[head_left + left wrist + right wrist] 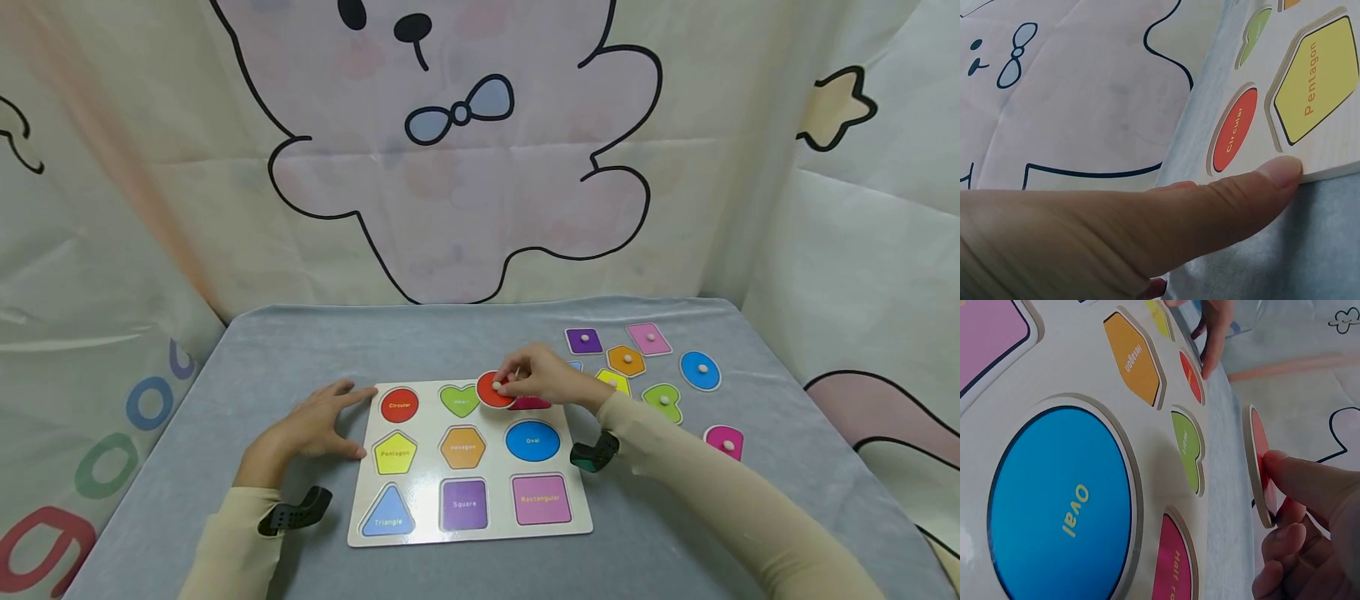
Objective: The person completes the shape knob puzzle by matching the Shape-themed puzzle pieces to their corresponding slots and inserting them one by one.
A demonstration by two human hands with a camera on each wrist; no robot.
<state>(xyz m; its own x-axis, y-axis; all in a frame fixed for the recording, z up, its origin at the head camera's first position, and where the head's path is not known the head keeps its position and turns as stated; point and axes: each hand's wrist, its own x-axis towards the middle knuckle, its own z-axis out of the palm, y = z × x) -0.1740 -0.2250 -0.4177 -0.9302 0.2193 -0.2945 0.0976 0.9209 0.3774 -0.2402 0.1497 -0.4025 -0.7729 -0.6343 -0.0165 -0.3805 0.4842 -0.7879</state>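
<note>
A white shape puzzle board (497,465) lies flat on the table with labelled recesses: Circular, Heart, Pentagon, Hexagon, Oval, Triangle, Square and Rectangular. My right hand (546,377) pinches a red circle puzzle piece (489,397) by its small knob. In the right wrist view this red piece (1260,447) is held tilted up on edge, apart from the board. It hovers near the board's top edge, between the heart recess (459,402) and the partly covered half-round recess (530,403). At the board's left edge my left hand (307,423) rests with thumb and fingers spread, beside the red Circular recess (399,406).
Loose knobbed pieces lie right of the board: a purple square (577,343), pink rectangle (654,339), orange hexagon (621,367), blue oval (702,375), green heart (666,405), magenta half-round (720,435), and a yellow piece (609,378) beside my right wrist. A printed curtain (450,208) hangs behind.
</note>
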